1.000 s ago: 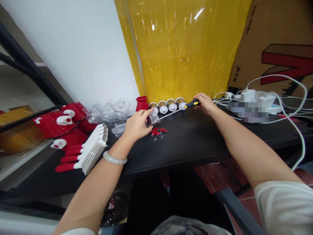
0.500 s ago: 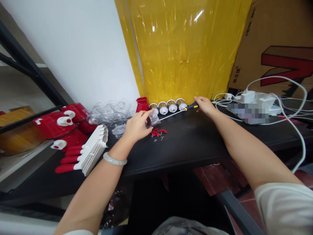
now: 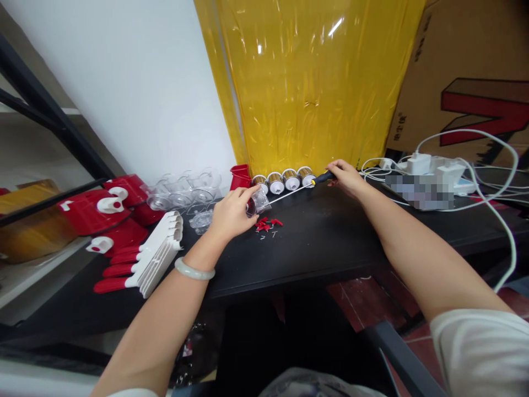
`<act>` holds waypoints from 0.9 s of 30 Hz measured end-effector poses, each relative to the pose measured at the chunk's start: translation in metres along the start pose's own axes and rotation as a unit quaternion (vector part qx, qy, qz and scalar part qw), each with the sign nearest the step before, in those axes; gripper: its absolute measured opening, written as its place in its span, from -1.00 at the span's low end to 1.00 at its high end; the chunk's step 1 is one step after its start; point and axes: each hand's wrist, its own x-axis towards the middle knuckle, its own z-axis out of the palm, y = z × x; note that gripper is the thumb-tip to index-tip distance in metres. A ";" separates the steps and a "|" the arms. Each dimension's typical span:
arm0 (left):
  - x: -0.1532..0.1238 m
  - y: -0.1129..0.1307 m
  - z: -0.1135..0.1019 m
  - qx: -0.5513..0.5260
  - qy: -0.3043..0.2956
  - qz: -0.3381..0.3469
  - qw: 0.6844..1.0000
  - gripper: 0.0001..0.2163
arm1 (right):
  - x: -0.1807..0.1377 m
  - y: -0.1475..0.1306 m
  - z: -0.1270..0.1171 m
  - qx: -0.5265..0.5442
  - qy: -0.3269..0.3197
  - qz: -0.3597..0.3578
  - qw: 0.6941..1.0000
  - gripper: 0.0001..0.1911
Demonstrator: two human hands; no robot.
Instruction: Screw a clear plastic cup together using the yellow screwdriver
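Observation:
My left hand [image 3: 235,214] is closed around a clear plastic part [image 3: 260,200] just above the black table. My right hand [image 3: 344,176] grips the dark, yellow-ringed handle of a long screwdriver [image 3: 323,177]. The shaft runs left to the clear part, and its tip meets the part's right end; the exact contact point is too small to make out. Small red pieces [image 3: 264,224] and loose screws [image 3: 274,234] lie on the table below the part. Behind the shaft stands a row of several gold-and-white cylinders [image 3: 291,180].
Left of my hand are clear plastic cups [image 3: 185,190], white parts with red ends [image 3: 159,251] and red housings with white knobs [image 3: 93,212]. A red piece [image 3: 240,177] stands by the yellow-wrapped panel [image 3: 309,88]. White cables, chargers [image 3: 419,164] and a blurred device lie at right.
The fingers of my right hand have shifted and turned on the screwdriver handle. My left hand and the clear part have stayed in place.

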 end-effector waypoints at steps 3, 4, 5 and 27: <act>0.000 0.000 0.000 0.001 0.000 -0.001 1.000 -0.32 | -0.001 -0.003 0.001 0.019 0.008 0.014 1.000 -0.88; 0.000 0.000 0.000 0.001 0.000 0.000 1.000 -0.32 | -0.001 -0.003 0.002 0.025 0.008 0.017 1.000 -0.91; 0.000 0.000 0.000 0.001 0.001 0.002 1.000 -0.32 | -0.001 -0.003 0.001 0.027 0.006 0.018 0.999 -0.92; 0.001 -0.001 0.000 0.006 0.002 -0.002 1.000 -0.31 | -0.002 -0.005 0.000 0.001 0.002 0.005 1.000 -0.92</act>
